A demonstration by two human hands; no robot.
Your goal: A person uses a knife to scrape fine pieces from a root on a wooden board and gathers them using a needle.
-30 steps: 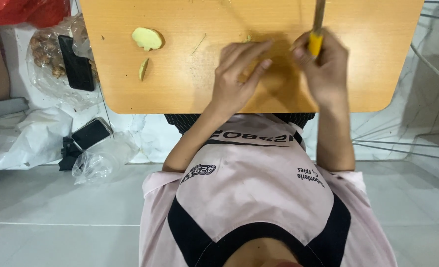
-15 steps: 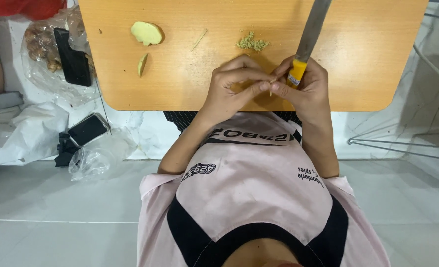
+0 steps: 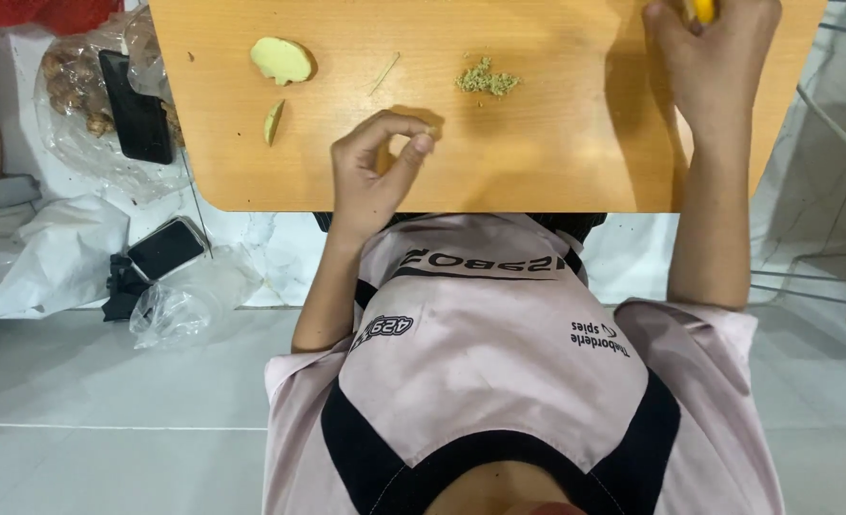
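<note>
My left hand curls loosely, thumb and forefinger pinched on nothing I can see, just short of the small heap of minced pale-green ginger, while my right hand grips the yellow-handled knife at the frame edge, so a careless swing back could scatter that heap or nick my fingers.

Left hand rests curled on the wooden cutting board, fingertips pinched. Right hand grips a yellow knife handle at the top edge. Small minced ginger pile sits between them; pale peeled ginger slice lies left.
</note>
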